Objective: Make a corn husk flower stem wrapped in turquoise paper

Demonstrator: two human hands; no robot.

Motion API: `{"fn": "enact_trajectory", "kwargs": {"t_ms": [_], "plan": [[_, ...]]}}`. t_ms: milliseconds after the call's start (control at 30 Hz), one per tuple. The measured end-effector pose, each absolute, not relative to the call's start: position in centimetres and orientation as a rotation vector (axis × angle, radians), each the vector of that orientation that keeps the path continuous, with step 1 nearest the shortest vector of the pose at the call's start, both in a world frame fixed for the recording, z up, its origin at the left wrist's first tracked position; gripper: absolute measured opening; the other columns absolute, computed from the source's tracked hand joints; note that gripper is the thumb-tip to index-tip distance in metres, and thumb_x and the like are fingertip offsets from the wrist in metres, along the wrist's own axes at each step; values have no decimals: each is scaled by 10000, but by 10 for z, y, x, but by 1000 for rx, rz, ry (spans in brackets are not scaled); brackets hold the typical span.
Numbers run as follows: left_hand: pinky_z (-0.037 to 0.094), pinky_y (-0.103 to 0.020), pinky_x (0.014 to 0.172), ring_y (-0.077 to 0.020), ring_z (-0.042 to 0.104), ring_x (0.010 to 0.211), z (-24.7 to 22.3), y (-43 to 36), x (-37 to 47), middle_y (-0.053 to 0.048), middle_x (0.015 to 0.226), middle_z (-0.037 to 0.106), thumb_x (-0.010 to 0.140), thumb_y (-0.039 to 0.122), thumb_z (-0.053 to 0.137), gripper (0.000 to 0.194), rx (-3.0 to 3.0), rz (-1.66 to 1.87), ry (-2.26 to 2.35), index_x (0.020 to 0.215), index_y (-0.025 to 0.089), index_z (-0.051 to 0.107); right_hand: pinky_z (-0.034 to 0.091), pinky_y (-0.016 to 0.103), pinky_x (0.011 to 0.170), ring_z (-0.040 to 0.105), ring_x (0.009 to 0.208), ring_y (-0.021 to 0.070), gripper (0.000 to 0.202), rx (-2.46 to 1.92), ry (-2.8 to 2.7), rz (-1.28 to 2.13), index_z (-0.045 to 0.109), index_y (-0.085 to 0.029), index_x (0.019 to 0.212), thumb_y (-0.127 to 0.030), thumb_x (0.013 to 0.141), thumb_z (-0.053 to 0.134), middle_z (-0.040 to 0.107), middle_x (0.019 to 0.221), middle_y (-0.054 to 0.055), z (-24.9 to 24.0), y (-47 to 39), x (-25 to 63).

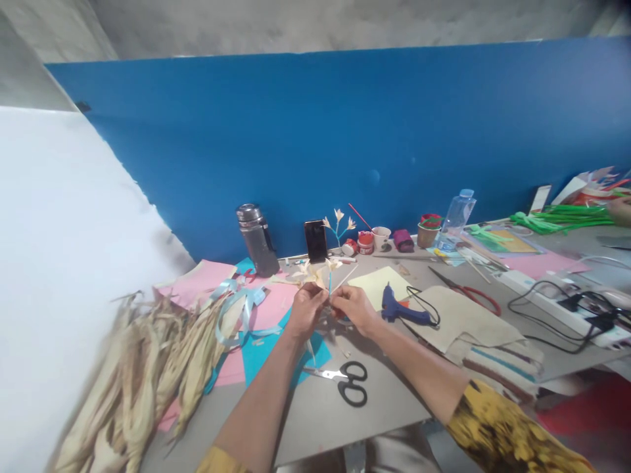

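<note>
My left hand (306, 309) and my right hand (355, 306) meet over the middle of the table, fingertips pinched close together. Between them is a handmade flower spray (331, 265) with pale cream petals and a light blue stem. The blooms stand up above my fingers; the lower stem is hidden by them. Just below my hands lies a pair of scissors (353, 393) with black handles. To the right of my right hand, a blue glue gun (401, 310) rests on its side. A similar finished-looking flower spray (338, 230) stands upright behind.
Dried corn husks (142, 368) are heaped at the left, by pink and blue paper and a light blue ribbon (246, 315). A flask (257, 243), phone (315, 240) and bottle (456, 220) line the blue partition. Folded cloth (473, 322), red-handled pliers (473, 294) and a power strip (537, 295) lie right.
</note>
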State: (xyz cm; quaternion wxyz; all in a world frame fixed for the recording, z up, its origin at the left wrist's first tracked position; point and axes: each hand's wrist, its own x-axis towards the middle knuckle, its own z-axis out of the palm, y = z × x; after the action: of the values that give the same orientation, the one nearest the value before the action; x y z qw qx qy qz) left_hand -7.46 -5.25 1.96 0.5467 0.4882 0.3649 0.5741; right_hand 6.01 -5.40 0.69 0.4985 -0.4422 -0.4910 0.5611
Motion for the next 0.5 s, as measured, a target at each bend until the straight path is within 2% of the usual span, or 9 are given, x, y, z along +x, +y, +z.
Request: {"fn": "enact_trajectory", "kwargs": {"t_ms": [133,333,500], "plan": [[435,-264,607,-150,548,600,24,-56,-76,-5,590,580,658,452,793,340,1306,1342,967,640,154,630,440,221,477,552,462,119,58,-1100,-1196,1338,612,-172,647,-222,638,640,611,491,-14,5,-54,60],[429,-259,585,-133,536,559,7,-52,-67,12,557,562,674,456,752,339,1087,1556,1103,600,169,588,452,225,492,544,457,115,26,-1083,-1218,1347,611,-169,633,-194,631,604,614,478,-12,5,-57,57],[475,-289,656,-179,618,669,4,-52,-61,-43,670,653,720,440,659,282,1016,1621,1204,656,165,648,470,237,505,568,475,128,41,-1112,-1216,1339,609,-167,637,-205,631,624,602,473,-15,9,-60,56]]}}
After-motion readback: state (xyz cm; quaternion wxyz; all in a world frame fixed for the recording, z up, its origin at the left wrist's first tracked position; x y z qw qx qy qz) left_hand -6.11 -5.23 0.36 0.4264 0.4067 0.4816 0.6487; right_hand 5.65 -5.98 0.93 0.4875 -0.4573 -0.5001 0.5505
